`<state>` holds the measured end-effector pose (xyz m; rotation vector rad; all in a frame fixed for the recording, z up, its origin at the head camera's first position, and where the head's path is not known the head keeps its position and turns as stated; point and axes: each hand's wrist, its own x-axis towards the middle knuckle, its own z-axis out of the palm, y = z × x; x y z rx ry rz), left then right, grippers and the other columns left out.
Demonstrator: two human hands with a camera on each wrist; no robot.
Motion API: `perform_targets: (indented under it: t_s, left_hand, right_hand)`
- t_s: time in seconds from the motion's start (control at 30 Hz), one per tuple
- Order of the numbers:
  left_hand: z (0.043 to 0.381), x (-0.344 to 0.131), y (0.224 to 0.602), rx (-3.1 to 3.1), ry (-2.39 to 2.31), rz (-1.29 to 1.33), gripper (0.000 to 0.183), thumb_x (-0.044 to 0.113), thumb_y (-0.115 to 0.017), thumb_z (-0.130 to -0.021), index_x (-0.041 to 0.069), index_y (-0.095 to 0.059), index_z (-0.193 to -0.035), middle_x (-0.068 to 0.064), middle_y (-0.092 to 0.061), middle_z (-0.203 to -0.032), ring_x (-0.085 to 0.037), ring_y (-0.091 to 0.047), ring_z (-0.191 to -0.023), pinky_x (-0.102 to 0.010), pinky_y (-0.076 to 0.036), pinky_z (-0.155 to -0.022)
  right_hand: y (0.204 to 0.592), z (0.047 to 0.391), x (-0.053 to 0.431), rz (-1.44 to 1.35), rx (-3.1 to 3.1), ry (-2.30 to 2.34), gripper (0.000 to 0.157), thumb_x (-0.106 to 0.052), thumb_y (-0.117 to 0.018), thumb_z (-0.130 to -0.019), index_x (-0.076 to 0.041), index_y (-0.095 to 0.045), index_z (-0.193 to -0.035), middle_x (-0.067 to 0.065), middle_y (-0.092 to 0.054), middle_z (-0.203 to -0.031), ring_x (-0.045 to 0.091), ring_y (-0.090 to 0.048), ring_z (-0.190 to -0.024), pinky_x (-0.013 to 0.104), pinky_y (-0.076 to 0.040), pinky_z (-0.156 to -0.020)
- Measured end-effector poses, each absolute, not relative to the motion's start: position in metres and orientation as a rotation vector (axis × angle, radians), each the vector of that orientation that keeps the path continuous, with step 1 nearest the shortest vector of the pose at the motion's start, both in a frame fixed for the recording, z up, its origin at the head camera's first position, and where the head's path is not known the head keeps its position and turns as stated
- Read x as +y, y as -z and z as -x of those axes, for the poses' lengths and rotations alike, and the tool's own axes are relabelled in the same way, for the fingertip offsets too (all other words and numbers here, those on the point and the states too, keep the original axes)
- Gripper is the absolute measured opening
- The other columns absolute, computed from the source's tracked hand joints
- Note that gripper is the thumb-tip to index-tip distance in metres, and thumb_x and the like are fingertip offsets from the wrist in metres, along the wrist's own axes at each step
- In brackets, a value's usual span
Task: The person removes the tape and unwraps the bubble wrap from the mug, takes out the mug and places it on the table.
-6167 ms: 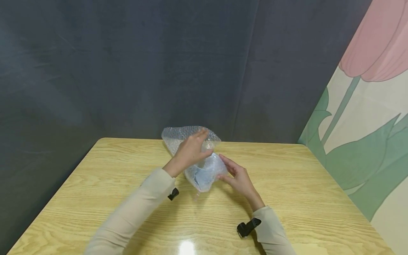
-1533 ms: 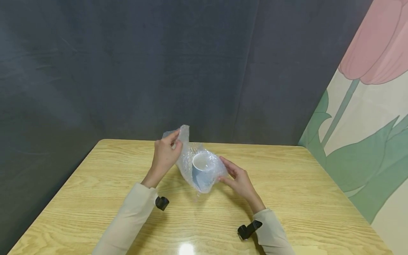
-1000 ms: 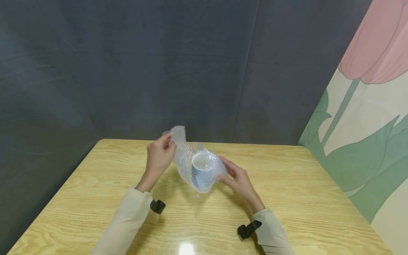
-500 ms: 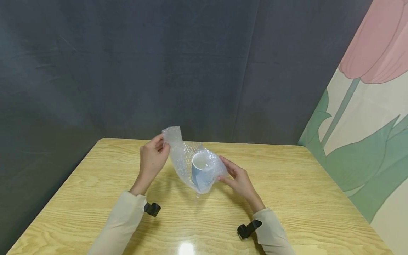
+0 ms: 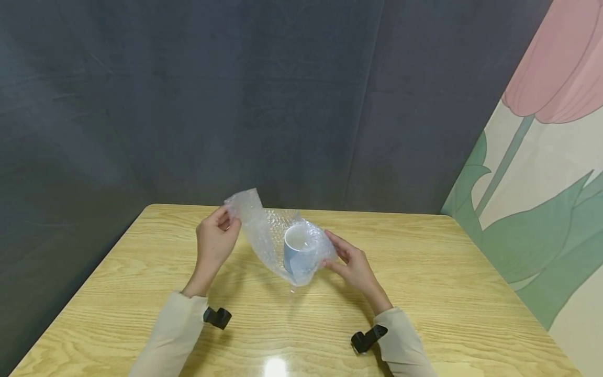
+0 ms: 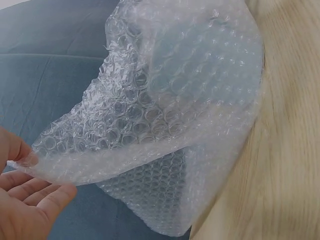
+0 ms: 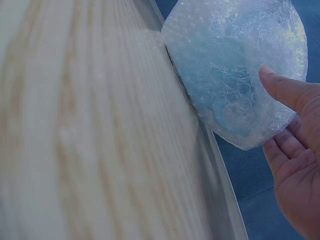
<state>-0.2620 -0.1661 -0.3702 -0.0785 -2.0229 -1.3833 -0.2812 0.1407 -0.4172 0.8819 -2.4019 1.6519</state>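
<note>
A light blue cup (image 5: 293,259) with a white rim stands on the table, partly wrapped in clear bubble wrap (image 5: 261,230). Its rim and left side show, while the wrap covers its right side. My left hand (image 5: 215,241) pinches the wrap's free end between thumb and fingers, holding it raised to the left of the cup. In the left wrist view, the bubble wrap (image 6: 125,117) stretches from that hand to the cup. My right hand (image 5: 353,264) holds the wrapped cup from the right, thumb in front. The right wrist view shows its thumb on the bubble wrap (image 7: 225,65).
The wooden table (image 5: 452,293) has its far edge just behind the cup. A dark curtain (image 5: 301,104) hangs beyond it, and a cloth with a tulip pattern (image 5: 527,209) hangs on the right. Black wrist cameras sit at both cuffs.
My left hand has gone from over the cup to the wrap's end and drawn it leftward, uncovering the cup's rim and left side. My right hand has stayed in place.
</note>
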Motion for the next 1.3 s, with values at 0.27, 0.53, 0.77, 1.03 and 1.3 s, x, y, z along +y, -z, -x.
perform_targets:
  t_s: [0.27,0.53,0.77,1.03,1.3]
  left_hand:
    - [0.256,-0.174,0.374,-2.035,1.461,0.002,0.032,-0.003,-0.060,-0.085,-0.007,-0.067,-0.116,-0.023,-0.068,-0.105,-0.031,-0.067,-0.094,-0.011,-0.050,-0.071]
    - [0.250,-0.181,0.377,-2.084,1.418,-0.053,0.028,-0.003,-0.059,-0.084,-0.005,-0.070,-0.109,-0.016,-0.065,-0.076,-0.014,-0.061,-0.066,-0.010,-0.045,-0.056]
    - [0.242,-0.188,0.381,-2.070,1.515,-0.095,0.011,-0.003,-0.057,-0.084,-0.004,-0.055,-0.073,-0.002,-0.044,-0.057,-0.002,-0.038,-0.044,-0.017,-0.030,-0.038]
    - [0.232,-0.193,0.383,-1.977,1.847,-0.125,0.038,-0.003,-0.053,-0.091,-0.006,-0.057,-0.129,-0.021,-0.062,-0.122,-0.004,-0.065,-0.093,-0.020,-0.054,-0.077]
    - [0.226,-0.198,0.388,-1.794,2.069,-0.184,0.038,-0.008,-0.049,-0.094,-0.005,-0.054,-0.132,-0.008,-0.068,-0.115,-0.009,-0.066,-0.098,-0.026,-0.054,-0.080]
  right_hand:
    - [0.417,0.282,0.140,-0.886,-2.404,-1.646,0.064,0.008,-0.072,-0.082,0.008,-0.045,-0.140,0.021,-0.045,-0.143,0.035,-0.044,-0.130,0.038,-0.038,-0.104]
    - [0.437,0.295,0.145,-0.899,-2.380,-1.604,0.066,0.006,-0.073,-0.081,0.003,-0.046,-0.141,0.018,-0.046,-0.143,0.035,-0.044,-0.130,0.037,-0.038,-0.103]
    - [0.447,0.302,0.148,-0.886,-2.380,-1.652,0.067,-0.002,-0.076,-0.082,-0.007,-0.048,-0.143,0.007,-0.047,-0.145,0.025,-0.045,-0.131,0.030,-0.037,-0.104]
    - [0.446,0.301,0.148,-0.879,-2.388,-1.653,0.066,-0.004,-0.076,-0.083,-0.008,-0.048,-0.143,0.005,-0.047,-0.145,0.023,-0.045,-0.131,0.029,-0.037,-0.104]
    - [0.445,0.300,0.147,-0.892,-2.368,-1.634,0.067,0.004,-0.074,-0.081,-0.003,-0.048,-0.142,0.012,-0.046,-0.144,0.030,-0.045,-0.131,0.034,-0.037,-0.104]
